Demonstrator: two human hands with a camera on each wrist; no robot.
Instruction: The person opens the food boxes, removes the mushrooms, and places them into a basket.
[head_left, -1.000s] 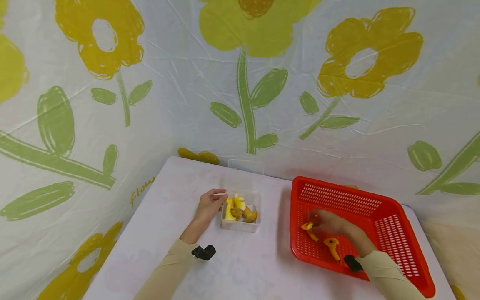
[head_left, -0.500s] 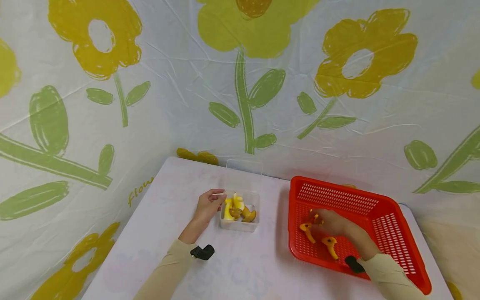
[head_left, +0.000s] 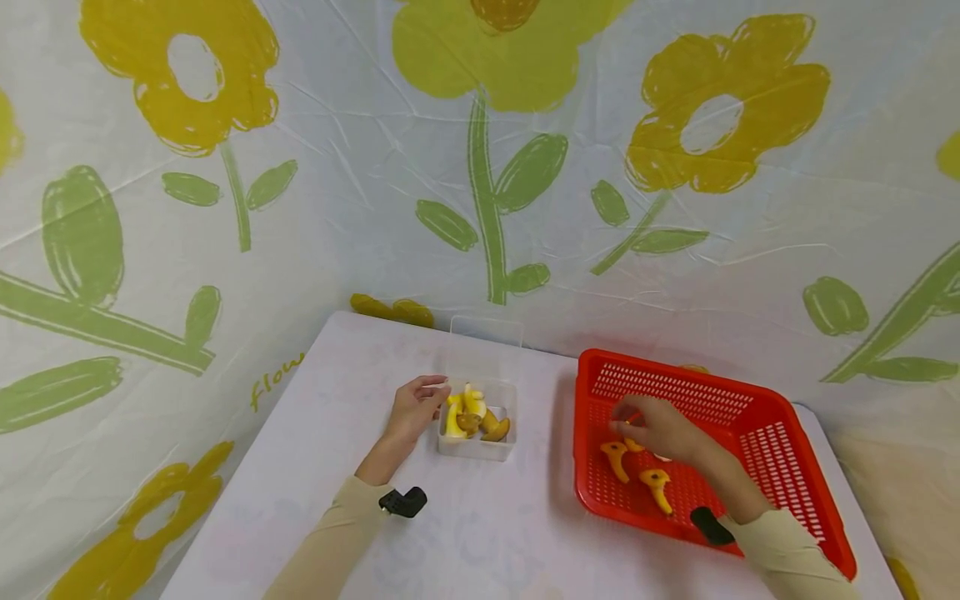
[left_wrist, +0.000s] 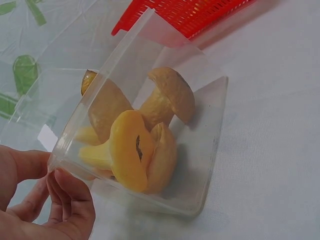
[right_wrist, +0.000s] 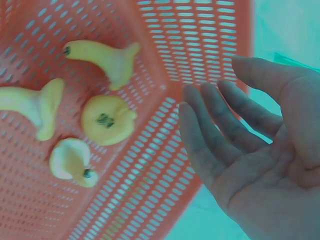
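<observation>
At the clear plastic box (head_left: 480, 451), my left hand (head_left: 411, 412) pinches the rim near a corner with thumb and finger. Inside lie several toy mushrooms: a yellow mushroom (left_wrist: 129, 152) with a dark mark on its cap, and brown ones, such as the brown mushroom (left_wrist: 172, 92) near the far side. My right hand (head_left: 660, 427) is over the red basket (head_left: 675, 392), its fingers spread loosely and holding nothing. Below it several yellow-orange toy mushrooms lie apart on the basket floor, among them one mushroom (right_wrist: 106, 120) showing its round cap and another mushroom (right_wrist: 102, 57) on its side.
The box's clear lid (head_left: 486, 333) stands raised behind it, near the table's back edge. A white table (head_left: 480, 533) carries both containers, with a gap between them. Flower-printed sheeting (head_left: 360, 183) hangs close behind and along the left side.
My right hand has risen slightly from among the mushrooms in the basket, and its fingers have come away from them. The left hand stays at the box.
</observation>
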